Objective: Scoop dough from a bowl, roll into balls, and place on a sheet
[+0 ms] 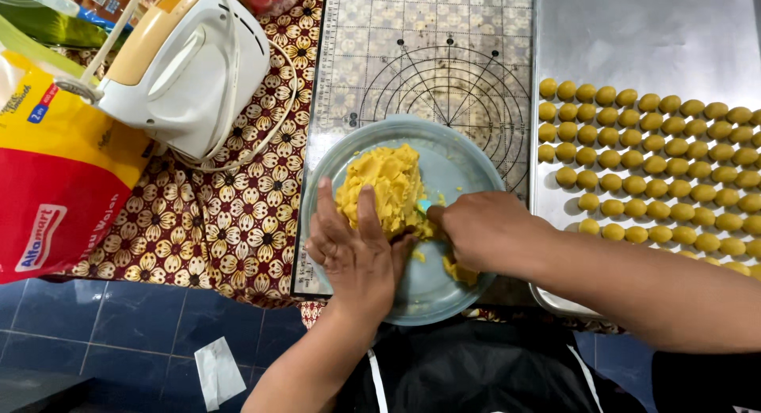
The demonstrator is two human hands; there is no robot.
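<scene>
A pale blue bowl [464, 163] holds a mound of yellow dough [382, 181]. My left hand [355, 250] lies flat over the bowl's near edge, fingers spread, touching the dough's lower side. My right hand [483, 229] is closed around a small light-blue tool [425, 206], whose tip pokes into the dough. To the right, a metal tray [634, 32] carries several rows of small yellow dough balls [658, 171].
The bowl sits on a clear measuring mat [412, 40] over a brown flowered cloth [230, 223]. A white hand mixer [178, 60] and a red and yellow bag [55, 167] lie at the left. Blue floor tiles [95, 334] show below.
</scene>
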